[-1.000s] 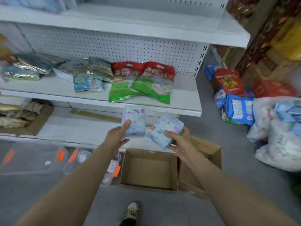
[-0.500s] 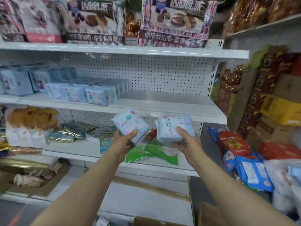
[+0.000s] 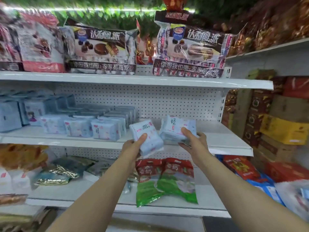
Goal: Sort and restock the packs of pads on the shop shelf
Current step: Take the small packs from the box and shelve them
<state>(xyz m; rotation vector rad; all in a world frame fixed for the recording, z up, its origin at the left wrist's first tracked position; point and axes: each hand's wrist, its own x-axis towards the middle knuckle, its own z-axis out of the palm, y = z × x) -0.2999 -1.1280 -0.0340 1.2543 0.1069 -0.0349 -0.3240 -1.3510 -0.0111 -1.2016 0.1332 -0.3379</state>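
Observation:
My left hand (image 3: 133,144) grips a pale blue pack of pads (image 3: 147,138), held tilted at the front edge of the middle shelf (image 3: 225,139). Just to its right, my right hand (image 3: 192,138) grips a second pale blue pack (image 3: 175,126), which is over that shelf's front part. Rows of matching pad packs (image 3: 105,129) stand on the same shelf to the left, with taller blue packs (image 3: 10,114) further left. The two held packs are close together but apart.
The shelf's right part behind my hands is bare, backed by white pegboard (image 3: 167,101). Snack boxes (image 3: 189,52) fill the top shelf. Red and green bags (image 3: 165,180) lie on the shelf below. Cartons (image 3: 284,128) are stacked to the right.
Both hands have risen with their packs from above the floor boxes up to the middle shelf. The view has tilted upward, and the right pack now reaches over the shelf.

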